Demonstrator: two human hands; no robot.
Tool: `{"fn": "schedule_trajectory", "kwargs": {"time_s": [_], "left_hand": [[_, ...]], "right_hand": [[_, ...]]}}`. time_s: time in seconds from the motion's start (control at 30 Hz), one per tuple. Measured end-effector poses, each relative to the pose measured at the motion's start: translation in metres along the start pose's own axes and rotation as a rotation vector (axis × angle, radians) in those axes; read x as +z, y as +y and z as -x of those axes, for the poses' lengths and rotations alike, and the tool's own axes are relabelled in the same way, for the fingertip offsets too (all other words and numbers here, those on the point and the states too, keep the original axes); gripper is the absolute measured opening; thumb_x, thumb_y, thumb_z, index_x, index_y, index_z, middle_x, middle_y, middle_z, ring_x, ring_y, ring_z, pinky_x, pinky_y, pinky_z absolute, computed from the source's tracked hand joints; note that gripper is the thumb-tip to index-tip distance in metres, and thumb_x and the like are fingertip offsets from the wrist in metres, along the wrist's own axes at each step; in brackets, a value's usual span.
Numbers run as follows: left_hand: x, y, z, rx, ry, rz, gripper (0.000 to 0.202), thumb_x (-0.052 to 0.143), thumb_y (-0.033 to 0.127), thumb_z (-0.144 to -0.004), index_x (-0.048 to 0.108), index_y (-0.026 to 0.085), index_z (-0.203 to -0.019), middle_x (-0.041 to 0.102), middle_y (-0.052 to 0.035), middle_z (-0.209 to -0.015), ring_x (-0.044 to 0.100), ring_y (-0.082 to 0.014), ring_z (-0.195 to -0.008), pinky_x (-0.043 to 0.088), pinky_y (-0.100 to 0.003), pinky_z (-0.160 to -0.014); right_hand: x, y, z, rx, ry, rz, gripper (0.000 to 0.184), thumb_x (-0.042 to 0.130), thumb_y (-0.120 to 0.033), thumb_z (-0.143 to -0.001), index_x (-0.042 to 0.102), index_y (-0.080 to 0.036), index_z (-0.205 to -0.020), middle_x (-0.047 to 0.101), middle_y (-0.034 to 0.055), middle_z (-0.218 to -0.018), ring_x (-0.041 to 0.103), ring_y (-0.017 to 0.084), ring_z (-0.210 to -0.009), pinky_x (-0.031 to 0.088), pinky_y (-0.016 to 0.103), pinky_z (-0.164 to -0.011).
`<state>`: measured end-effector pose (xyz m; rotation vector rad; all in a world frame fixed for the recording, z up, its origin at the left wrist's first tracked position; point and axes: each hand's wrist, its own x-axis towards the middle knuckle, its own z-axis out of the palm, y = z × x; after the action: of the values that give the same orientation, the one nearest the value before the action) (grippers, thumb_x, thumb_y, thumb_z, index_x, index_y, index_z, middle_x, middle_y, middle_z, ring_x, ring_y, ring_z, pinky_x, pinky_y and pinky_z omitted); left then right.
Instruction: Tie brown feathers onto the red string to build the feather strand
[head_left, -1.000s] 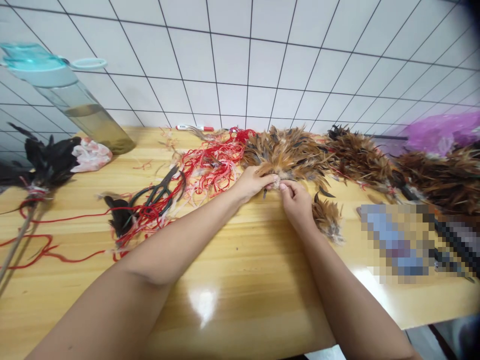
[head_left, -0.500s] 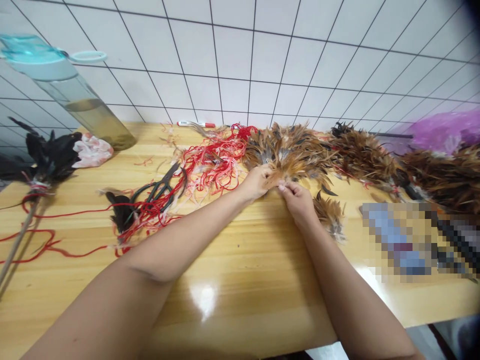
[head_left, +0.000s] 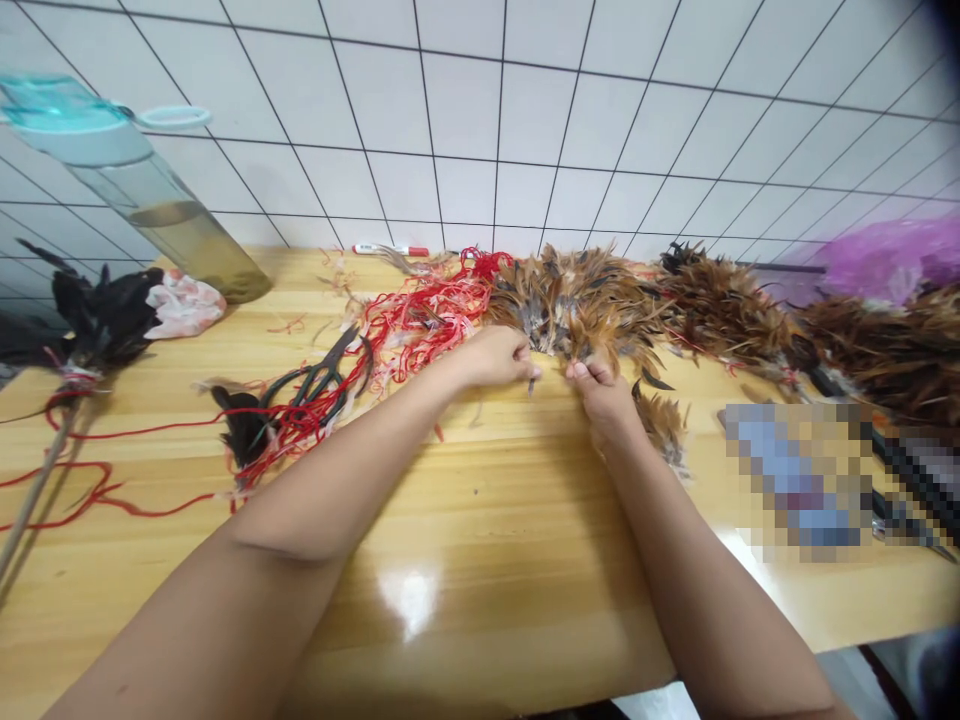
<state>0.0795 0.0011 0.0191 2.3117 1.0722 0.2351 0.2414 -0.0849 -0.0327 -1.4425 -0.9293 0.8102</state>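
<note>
My right hand (head_left: 606, 392) is closed, thumb and finger pinching the base of a small tuft of brown feathers (head_left: 592, 335). Just left of it, my left hand (head_left: 501, 357) is curled closed. A small dark sliver pokes out below its fingers, too small to name. Behind both hands spreads a pile of brown feathers (head_left: 611, 275). Tangled red and pink string (head_left: 427, 325) lies beyond my left hand. A smaller feather bunch (head_left: 661, 430) rests beside my right wrist.
Dark-handled scissors (head_left: 319, 385) lie in red string on the left, near a black feather tuft (head_left: 244, 425). Farther left are a black feather duster (head_left: 94, 310) and a tilted water bottle (head_left: 169, 200). A marker (head_left: 390, 250) lies by the tiled wall. More feather bundles (head_left: 735, 300) extend right.
My hands have parted: the left moved slightly left, away from the feather tuft, while the tuft stays in my right hand's pinch. The right hand shifted slightly right.
</note>
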Motion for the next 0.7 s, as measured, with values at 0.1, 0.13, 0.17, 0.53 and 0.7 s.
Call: {"fn": "schedule_trajectory", "kwargs": {"time_s": [0.1,0.13,0.17,0.53,0.7], "left_hand": [[0.007,0.011,0.005,-0.031,-0.061,-0.259,0.029,0.064,0.045,-0.073,0.071,0.017,-0.073,0.068,-0.0070,-0.071,0.061,-0.0186,-0.068,0.039,-0.027,-0.061],[0.011,0.014,0.006,-0.031,-0.055,-0.323,0.027,0.063,0.042,-0.075,0.072,0.017,-0.075,0.070,-0.0094,-0.075,0.063,-0.0209,-0.072,0.040,-0.028,-0.062],[0.014,0.018,0.007,-0.030,-0.044,-0.376,0.024,0.060,0.037,-0.077,0.072,0.016,-0.078,0.071,-0.0118,-0.079,0.065,-0.0229,-0.075,0.041,-0.029,-0.063],[0.013,0.004,-0.001,0.083,0.137,-0.042,0.016,0.049,0.017,-0.081,0.064,0.012,-0.085,0.068,-0.0088,-0.084,0.060,-0.0177,-0.077,0.045,-0.028,-0.074],[0.015,0.011,-0.004,0.029,0.186,0.711,0.007,0.050,0.011,-0.081,0.056,0.013,-0.084,0.055,0.0028,-0.063,0.048,-0.0070,-0.055,0.039,-0.020,-0.057]], "right_hand": [[0.000,-0.004,0.002,0.019,0.016,0.014,0.030,0.062,-0.049,-0.066,0.055,-0.020,-0.064,0.055,-0.0017,-0.065,0.050,0.015,-0.070,0.040,0.030,-0.072],[0.000,-0.004,0.003,0.015,0.017,0.017,0.029,0.062,-0.048,-0.067,0.055,-0.020,-0.064,0.054,-0.0018,-0.064,0.049,0.015,-0.070,0.039,0.030,-0.071],[0.000,-0.004,0.003,0.007,0.018,0.022,0.029,0.061,-0.048,-0.067,0.055,-0.020,-0.064,0.054,-0.0018,-0.064,0.050,0.016,-0.070,0.039,0.030,-0.071],[0.002,-0.005,0.004,0.026,-0.001,-0.072,0.026,0.066,-0.046,-0.065,0.058,-0.021,-0.067,0.055,-0.0022,-0.062,0.053,0.015,-0.070,0.042,0.028,-0.066],[-0.001,-0.006,0.002,0.018,-0.014,-0.098,0.031,0.068,-0.050,-0.066,0.057,-0.020,-0.065,0.050,-0.0027,-0.057,0.051,0.014,-0.064,0.042,0.026,-0.061]]}}
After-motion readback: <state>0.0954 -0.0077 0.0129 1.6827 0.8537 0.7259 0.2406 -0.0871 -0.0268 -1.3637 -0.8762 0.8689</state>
